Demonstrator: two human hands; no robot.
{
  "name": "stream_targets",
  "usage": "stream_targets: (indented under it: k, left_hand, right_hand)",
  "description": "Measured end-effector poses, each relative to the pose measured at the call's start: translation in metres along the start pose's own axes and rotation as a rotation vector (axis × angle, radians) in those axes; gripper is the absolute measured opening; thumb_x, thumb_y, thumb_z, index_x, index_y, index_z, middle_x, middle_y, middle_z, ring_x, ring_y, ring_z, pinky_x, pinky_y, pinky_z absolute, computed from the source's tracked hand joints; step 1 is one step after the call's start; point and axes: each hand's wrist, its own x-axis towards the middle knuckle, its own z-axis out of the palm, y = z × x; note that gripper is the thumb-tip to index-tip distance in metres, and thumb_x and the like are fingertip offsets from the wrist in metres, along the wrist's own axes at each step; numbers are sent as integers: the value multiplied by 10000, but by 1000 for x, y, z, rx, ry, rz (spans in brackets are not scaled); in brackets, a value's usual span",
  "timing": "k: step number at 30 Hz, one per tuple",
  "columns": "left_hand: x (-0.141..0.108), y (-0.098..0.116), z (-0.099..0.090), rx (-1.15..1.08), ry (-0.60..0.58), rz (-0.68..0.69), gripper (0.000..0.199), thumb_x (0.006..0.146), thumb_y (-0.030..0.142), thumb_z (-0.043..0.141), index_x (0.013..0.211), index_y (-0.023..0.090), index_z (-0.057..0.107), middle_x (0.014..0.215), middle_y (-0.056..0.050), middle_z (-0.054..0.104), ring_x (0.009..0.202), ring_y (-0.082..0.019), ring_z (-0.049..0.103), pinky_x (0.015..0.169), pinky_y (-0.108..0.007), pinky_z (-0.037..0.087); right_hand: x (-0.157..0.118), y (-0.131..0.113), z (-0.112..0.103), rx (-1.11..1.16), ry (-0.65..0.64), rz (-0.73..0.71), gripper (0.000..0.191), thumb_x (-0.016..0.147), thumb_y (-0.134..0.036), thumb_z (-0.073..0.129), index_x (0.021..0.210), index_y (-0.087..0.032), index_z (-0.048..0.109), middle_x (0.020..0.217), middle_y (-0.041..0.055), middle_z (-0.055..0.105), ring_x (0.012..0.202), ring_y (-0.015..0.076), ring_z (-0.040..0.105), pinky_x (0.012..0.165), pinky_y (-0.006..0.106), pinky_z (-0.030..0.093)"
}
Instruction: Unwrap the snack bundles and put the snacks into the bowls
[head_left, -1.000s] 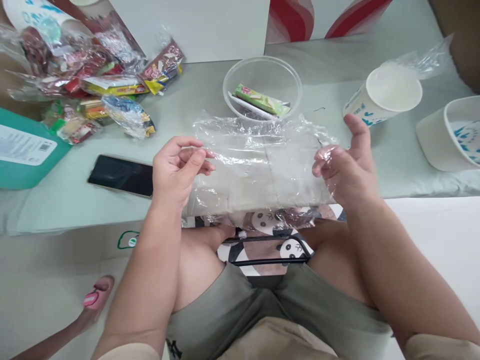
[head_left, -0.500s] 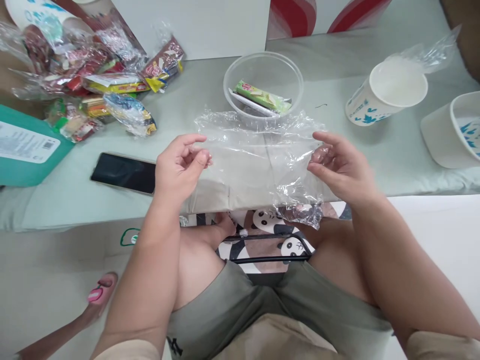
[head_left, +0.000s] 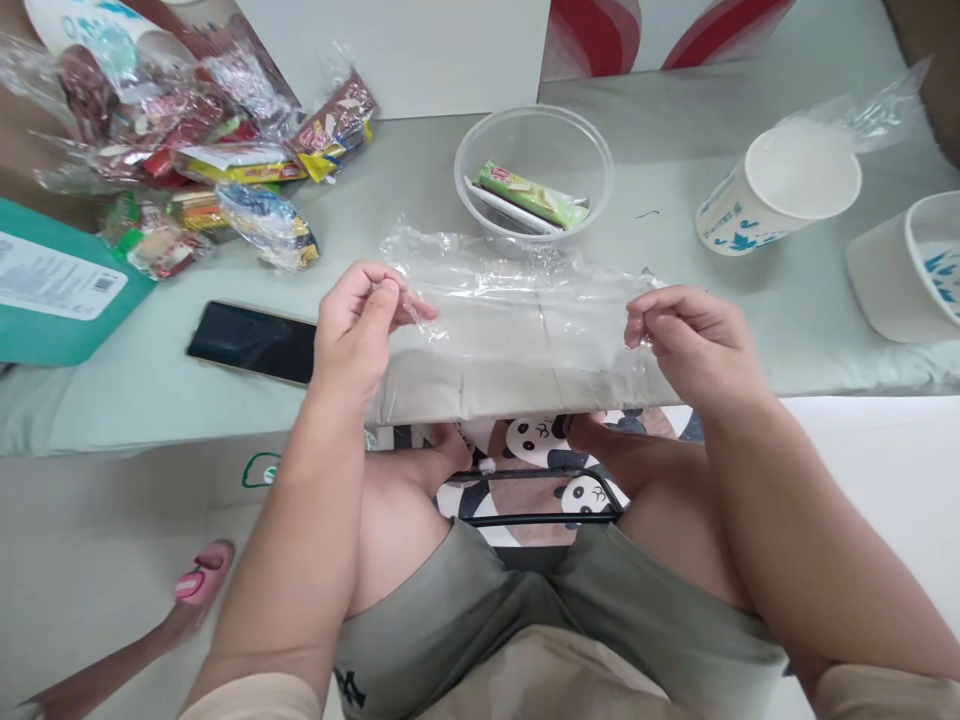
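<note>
A clear plastic bag (head_left: pixel 510 310) is stretched flat between my two hands, over the front edge of the cloth-covered surface. My left hand (head_left: pixel 360 325) pinches its left end between thumb and fingers. At the right end, my right hand (head_left: pixel 694 340) has its fingers closed on the plastic. Just beyond the bag stands a round clear plastic tub (head_left: pixel 472 190) with a green-wrapped snack bar (head_left: pixel 529 195) and another slim packet inside. A black phone (head_left: pixel 251 340) lies beside my left wrist, partly covered by it.
Wrapped snacks (head_left: pixel 202 150) are heaped at the back left, near a teal container (head_left: pixel 45 320). A paper cup (head_left: pixel 765 200) with plastic wrap behind it and a white tub (head_left: pixel 885 270) stand at the right. Another person's foot in a pink slipper (head_left: pixel 204 575) is on the floor.
The bag's lower part, which hung over the edge toward my lap, is now drawn up and flatter. My right hand has lowered slightly and its fingers have closed more.
</note>
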Motion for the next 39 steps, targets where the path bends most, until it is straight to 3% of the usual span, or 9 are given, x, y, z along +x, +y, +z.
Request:
stream_targets:
  k: [7,10,12,15,20,25,29,35,39]
  left_hand:
    - [-1,-3,-5,221,-38,139,367,693,275,868,1034,273,733,771,16,656,694,-139,633,695,-295,568]
    - [3,-8,-7,431,17,264,83,792,293,798,863,261,768,832,-27,611,780,-172,613,791,-357,565]
    - [5,-9,-6,442,61,354,128,797,358,810,780,255,736,971,-65,623,977,-233,643,908,-412,554]
    - [5,-4,-1,243,64,374,266,827,485,775,752,263,648,1069,-53,677,1241,-281,625,1079,-463,497]
    - [0,6,14,-115,9,42,280,870,482,718,894,273,534,703,52,675,728,-164,722,760,-358,575]
    - [9,-1,26,-110,111,-223,201,960,434,599,994,293,459,685,71,673,502,-108,624,434,-240,392]
    - [19,-17,25,7,115,-115,265,965,521,626,1013,302,486,614,77,602,389,-82,496,366,-243,279]
    - [28,-39,27,78,137,-18,539,813,752,709,973,265,542,535,83,474,422,-77,478,388,-230,276]
    - [37,-47,33,47,133,-28,552,838,777,656,1023,268,548,570,73,506,434,-80,477,434,-233,321]
  right_hand:
    - [4,9,-2,-127,123,-6,485,725,-240,840,1193,-337,753,734,-39,530,692,144,527,774,373,562]
    - [7,12,-3,-454,186,-74,246,778,-270,793,1021,-300,797,771,-3,511,780,186,548,924,460,540]
    - [7,10,-2,-585,245,-200,63,783,-311,788,831,-273,774,948,60,577,1005,250,591,1053,516,488]
    - [4,3,1,-469,225,-260,242,808,-394,786,676,-253,641,1201,93,652,1243,308,585,1160,562,414]
    - [2,-8,12,188,175,30,418,753,-557,814,676,-279,512,676,-30,653,723,202,683,878,445,596]
    - [3,-6,20,335,-14,370,581,570,-582,929,964,-295,613,852,0,756,777,220,735,677,372,611]
    - [2,1,17,194,-183,452,360,686,-414,914,808,-241,623,780,27,717,699,190,689,556,313,561]
    - [12,9,19,240,110,321,372,677,-460,902,709,-224,616,610,-27,569,545,107,535,487,246,487]
    - [17,8,26,296,51,403,380,619,-430,936,775,-237,648,632,-44,577,550,121,574,490,266,532]
